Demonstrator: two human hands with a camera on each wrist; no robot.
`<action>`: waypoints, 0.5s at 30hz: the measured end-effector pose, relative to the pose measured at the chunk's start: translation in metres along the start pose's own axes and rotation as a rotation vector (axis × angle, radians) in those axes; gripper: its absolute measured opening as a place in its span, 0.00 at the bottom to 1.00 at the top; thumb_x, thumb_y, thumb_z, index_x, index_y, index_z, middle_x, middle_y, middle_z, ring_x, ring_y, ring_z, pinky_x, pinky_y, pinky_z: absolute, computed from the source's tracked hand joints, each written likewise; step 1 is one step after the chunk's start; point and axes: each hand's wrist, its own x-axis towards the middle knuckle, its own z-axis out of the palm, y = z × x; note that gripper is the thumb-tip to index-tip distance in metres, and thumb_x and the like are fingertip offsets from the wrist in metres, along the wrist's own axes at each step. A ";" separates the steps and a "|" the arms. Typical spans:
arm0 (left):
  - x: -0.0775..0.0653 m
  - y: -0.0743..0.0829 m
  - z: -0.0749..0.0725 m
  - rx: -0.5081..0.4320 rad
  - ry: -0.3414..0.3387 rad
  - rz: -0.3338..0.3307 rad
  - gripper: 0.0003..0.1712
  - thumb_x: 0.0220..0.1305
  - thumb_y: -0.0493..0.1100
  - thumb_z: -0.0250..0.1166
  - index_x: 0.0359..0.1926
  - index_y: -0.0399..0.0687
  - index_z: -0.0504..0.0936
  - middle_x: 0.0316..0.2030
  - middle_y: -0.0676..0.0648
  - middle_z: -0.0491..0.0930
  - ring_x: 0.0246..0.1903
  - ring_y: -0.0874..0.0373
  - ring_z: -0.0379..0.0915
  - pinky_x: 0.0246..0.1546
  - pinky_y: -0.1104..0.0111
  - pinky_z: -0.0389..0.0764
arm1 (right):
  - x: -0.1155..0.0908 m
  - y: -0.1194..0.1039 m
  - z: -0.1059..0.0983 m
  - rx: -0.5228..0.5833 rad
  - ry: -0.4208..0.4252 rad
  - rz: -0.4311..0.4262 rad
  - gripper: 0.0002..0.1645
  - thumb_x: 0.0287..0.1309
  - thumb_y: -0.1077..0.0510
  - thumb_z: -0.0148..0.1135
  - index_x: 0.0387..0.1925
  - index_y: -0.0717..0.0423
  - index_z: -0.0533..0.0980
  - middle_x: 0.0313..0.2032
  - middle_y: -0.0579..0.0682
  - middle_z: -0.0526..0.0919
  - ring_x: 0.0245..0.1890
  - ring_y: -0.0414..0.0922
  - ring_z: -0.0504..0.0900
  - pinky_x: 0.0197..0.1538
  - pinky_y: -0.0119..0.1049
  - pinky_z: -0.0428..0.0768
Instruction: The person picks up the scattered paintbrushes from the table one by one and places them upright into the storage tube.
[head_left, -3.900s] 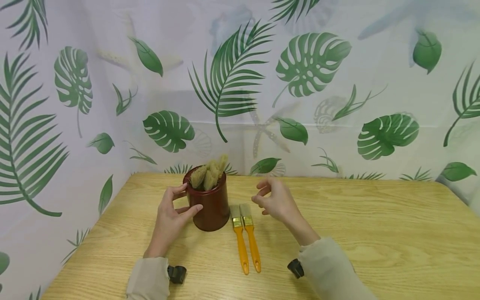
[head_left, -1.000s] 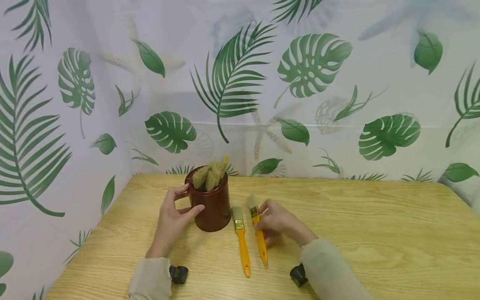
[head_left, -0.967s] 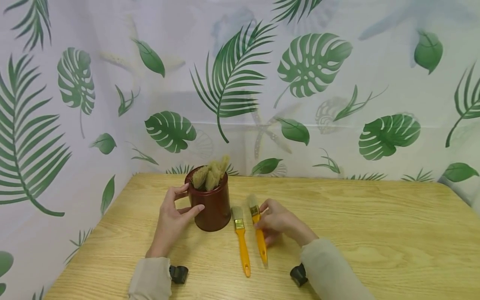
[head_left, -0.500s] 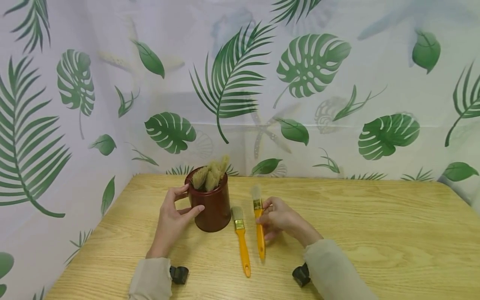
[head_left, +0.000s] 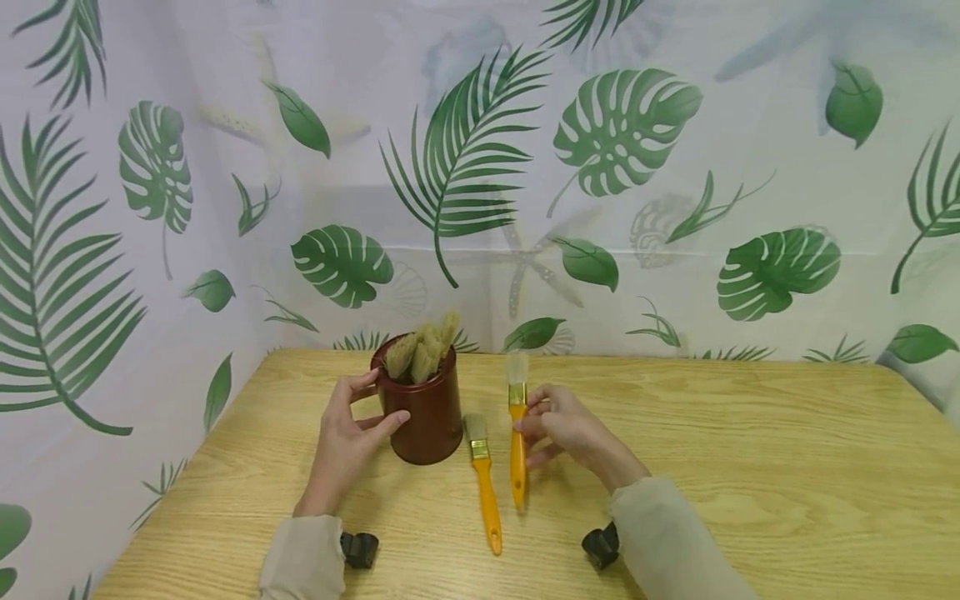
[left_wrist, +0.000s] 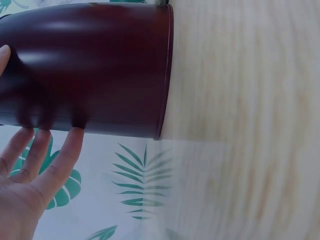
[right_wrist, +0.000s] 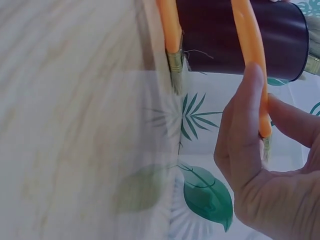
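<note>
A dark red cylindrical pot (head_left: 423,425) stands upright, with pale brush bristles (head_left: 423,350) sticking out of its top. My left hand (head_left: 343,454) holds it from the left side, thumb at the front and fingers on the far side; in the left wrist view fingertips touch its wall (left_wrist: 100,70). Right of the pot, my right hand (head_left: 573,433) pinches an orange-handled paintbrush (head_left: 518,458) by its handle, bristles pointing away from me. The right wrist view shows this handle (right_wrist: 250,35) between thumb and fingers. A second orange paintbrush (head_left: 487,496) lies between pot and right hand.
All this is on a light wood-grain table (head_left: 750,483). A white cloth with green leaf prints (head_left: 480,167) hangs behind and along the left. Black wrist cameras (head_left: 360,550) sit at both sleeves.
Two paintbrushes lay side by side earlier; the right hand has since taken the right one and moved it away from me, straightening it. The left hand stays at the pot.
</note>
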 end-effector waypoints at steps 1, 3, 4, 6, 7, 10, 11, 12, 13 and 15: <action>0.000 0.000 0.000 0.001 -0.001 0.001 0.31 0.61 0.34 0.74 0.61 0.39 0.70 0.62 0.42 0.71 0.60 0.47 0.70 0.50 0.51 0.84 | 0.000 -0.001 0.000 0.004 -0.001 -0.004 0.14 0.66 0.74 0.56 0.49 0.68 0.62 0.36 0.59 0.76 0.28 0.47 0.80 0.27 0.40 0.87; 0.001 0.000 0.000 0.004 -0.001 0.006 0.30 0.61 0.34 0.74 0.61 0.39 0.70 0.62 0.42 0.71 0.60 0.47 0.70 0.50 0.51 0.84 | 0.000 -0.003 0.001 0.014 -0.001 -0.014 0.13 0.67 0.74 0.56 0.48 0.69 0.63 0.35 0.58 0.76 0.28 0.47 0.79 0.27 0.40 0.87; 0.001 0.000 0.000 0.006 -0.002 0.009 0.30 0.61 0.34 0.74 0.61 0.39 0.70 0.62 0.42 0.71 0.60 0.47 0.70 0.50 0.51 0.84 | 0.000 -0.003 0.001 0.018 0.001 -0.018 0.13 0.67 0.74 0.56 0.48 0.69 0.64 0.35 0.58 0.76 0.29 0.47 0.79 0.27 0.41 0.87; 0.001 -0.001 0.000 0.011 -0.001 0.014 0.31 0.61 0.34 0.74 0.61 0.39 0.70 0.62 0.42 0.71 0.60 0.47 0.70 0.49 0.50 0.84 | 0.000 -0.005 0.002 0.021 0.006 -0.022 0.12 0.67 0.73 0.56 0.48 0.70 0.66 0.35 0.58 0.76 0.29 0.47 0.79 0.28 0.41 0.87; 0.001 -0.001 0.000 0.013 0.000 0.015 0.31 0.61 0.33 0.74 0.61 0.39 0.70 0.62 0.41 0.72 0.60 0.47 0.70 0.49 0.50 0.84 | -0.001 -0.006 0.002 0.022 0.009 -0.023 0.11 0.67 0.73 0.57 0.48 0.71 0.66 0.35 0.58 0.76 0.29 0.47 0.79 0.28 0.41 0.87; 0.001 -0.001 0.000 0.014 0.003 0.013 0.31 0.61 0.33 0.74 0.61 0.39 0.70 0.62 0.41 0.72 0.59 0.46 0.70 0.49 0.50 0.84 | -0.001 -0.008 0.003 0.018 0.014 -0.026 0.10 0.68 0.72 0.57 0.47 0.71 0.67 0.35 0.58 0.77 0.29 0.46 0.79 0.28 0.41 0.87; 0.001 -0.001 0.000 0.014 0.003 0.012 0.31 0.60 0.33 0.74 0.61 0.38 0.70 0.62 0.41 0.72 0.59 0.46 0.70 0.49 0.50 0.84 | -0.001 -0.008 0.003 0.017 0.015 -0.030 0.10 0.68 0.72 0.57 0.47 0.71 0.68 0.35 0.58 0.77 0.29 0.46 0.80 0.28 0.41 0.87; 0.001 -0.001 0.000 0.014 0.003 0.010 0.31 0.60 0.33 0.74 0.61 0.39 0.70 0.62 0.41 0.72 0.59 0.46 0.70 0.49 0.50 0.84 | -0.002 -0.009 0.003 0.018 0.017 -0.032 0.10 0.68 0.71 0.57 0.47 0.72 0.68 0.35 0.58 0.77 0.29 0.46 0.80 0.29 0.41 0.87; 0.001 -0.001 0.000 0.013 0.002 0.010 0.31 0.60 0.33 0.74 0.61 0.39 0.70 0.62 0.41 0.72 0.59 0.46 0.70 0.49 0.51 0.84 | -0.002 -0.009 0.003 0.020 0.020 -0.037 0.10 0.68 0.71 0.57 0.48 0.72 0.68 0.35 0.58 0.78 0.29 0.46 0.80 0.29 0.41 0.87; 0.001 -0.001 0.000 0.012 0.000 0.009 0.31 0.61 0.33 0.74 0.61 0.39 0.70 0.62 0.41 0.72 0.60 0.46 0.70 0.49 0.52 0.84 | -0.002 -0.010 0.003 0.030 0.030 -0.046 0.10 0.68 0.71 0.58 0.48 0.72 0.69 0.35 0.57 0.78 0.29 0.46 0.80 0.29 0.41 0.87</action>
